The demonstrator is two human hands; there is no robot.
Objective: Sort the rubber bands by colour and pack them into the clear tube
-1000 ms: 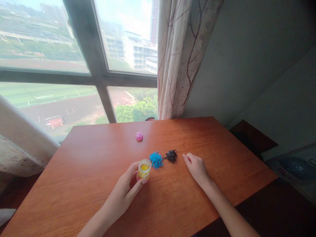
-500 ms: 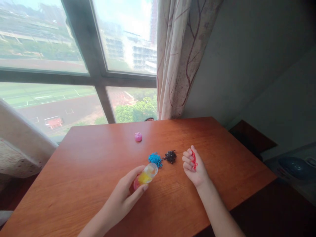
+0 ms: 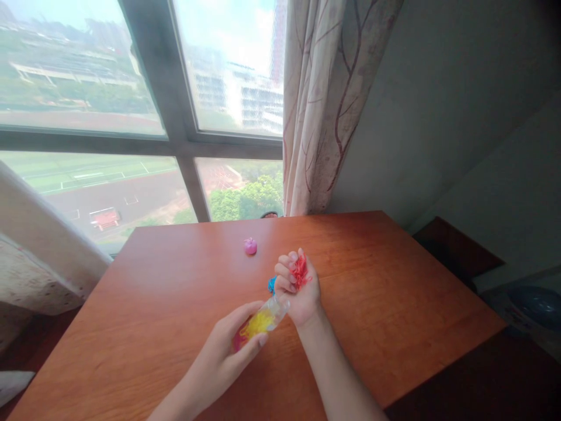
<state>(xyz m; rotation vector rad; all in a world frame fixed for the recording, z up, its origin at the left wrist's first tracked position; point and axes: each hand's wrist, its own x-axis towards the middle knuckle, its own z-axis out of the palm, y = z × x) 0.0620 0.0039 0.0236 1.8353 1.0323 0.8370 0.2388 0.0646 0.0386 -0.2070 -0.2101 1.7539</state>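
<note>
We are holding a clear jar (image 3: 272, 313) in our left hand (image 3: 228, 345), the thumb pressing along the near side and the other fingers wrapping around the far side. Yellow strands (image 3: 258, 324) are showing through its wall, and a pinkish patch is showing at the bottom end. The jar is tilting over rather than standing upright: its long axis is running from the base, low and to our left, to the mouth, farther out and to our right.

That mouth is pointing at our right hand (image 3: 304, 301), which is turning its palm up, its fingers curling around a bunch of red strands (image 3: 300, 273). The bunch is sitting just beyond the mouth and a little to its right, almost in line with the jar's axis, so the right hand is the nearer one to the open end, while the left is covering the base. The rim is overlapping the heel of the right hand in our view; whether the two are touching, we cannot tell.

Blue strands (image 3: 272, 285) are peeking out on the bench (image 3: 184, 280) behind the right hand, which is hiding most of them. A small pink lid-like piece (image 3: 250, 247) is resting farther off, toward the window (image 3: 236, 76), well apart from both hands.
</note>
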